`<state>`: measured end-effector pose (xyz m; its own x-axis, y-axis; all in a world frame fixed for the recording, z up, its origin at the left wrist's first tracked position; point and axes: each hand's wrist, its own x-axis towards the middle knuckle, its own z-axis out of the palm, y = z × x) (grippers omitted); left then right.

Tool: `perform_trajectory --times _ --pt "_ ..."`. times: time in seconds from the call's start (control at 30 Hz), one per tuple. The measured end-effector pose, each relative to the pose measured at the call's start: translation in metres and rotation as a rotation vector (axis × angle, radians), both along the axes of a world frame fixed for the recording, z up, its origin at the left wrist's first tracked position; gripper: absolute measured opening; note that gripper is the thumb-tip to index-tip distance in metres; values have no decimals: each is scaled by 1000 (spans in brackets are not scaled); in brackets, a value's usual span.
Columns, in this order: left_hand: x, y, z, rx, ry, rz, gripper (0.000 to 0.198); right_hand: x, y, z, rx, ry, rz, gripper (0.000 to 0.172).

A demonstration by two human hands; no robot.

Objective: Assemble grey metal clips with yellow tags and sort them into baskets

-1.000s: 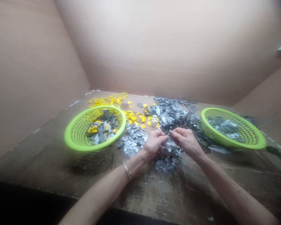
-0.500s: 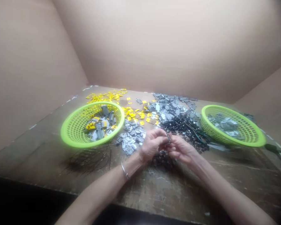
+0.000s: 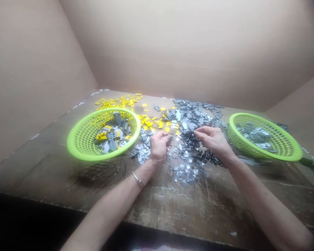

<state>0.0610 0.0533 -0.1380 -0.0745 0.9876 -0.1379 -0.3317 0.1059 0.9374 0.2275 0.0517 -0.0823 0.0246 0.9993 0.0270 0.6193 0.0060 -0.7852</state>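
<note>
My left hand [image 3: 159, 145] hovers over loose grey plastic parts [image 3: 143, 150] by the left green basket [image 3: 78, 139]. Its fingers are curled together in a pinch; what they hold is too small to name. My right hand [image 3: 214, 138] reaches over a heap of small black parts [image 3: 191, 139], fingers pinched together at the tips, contents unclear. The two hands are apart, with grey parts [image 3: 184, 170] scattered between and in front of them.
Yellow plastic pieces [image 3: 120, 102] lie at the back left. A large grey pile [image 3: 196, 115] sits at the back. The right green basket [image 3: 293, 153] holds grey parts. The left basket holds grey and yellow parts. Cardboard walls enclose the worn wooden table [image 3: 188, 212].
The hands were joined together over the grey pile; now they have separated, the left moving toward the left basket, the right toward the black parts.
</note>
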Motion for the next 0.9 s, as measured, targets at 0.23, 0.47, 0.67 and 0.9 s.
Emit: perform_trajectory --times 0.23,0.47,0.67,0.9 --pt "4 -4 -1 -63 54 -44 10 20 -5 -38 91 -443 224 20" --pt "6 -9 -4 -50 121 -140 16 4 -15 -50 106 -722 235 24" --pt "8 -11 -4 -49 108 -246 25 -9 -18 -55 274 -997 201 26" --pt "8 -12 -3 -42 27 -284 34 -5 -17 -61 444 -979 207 18"
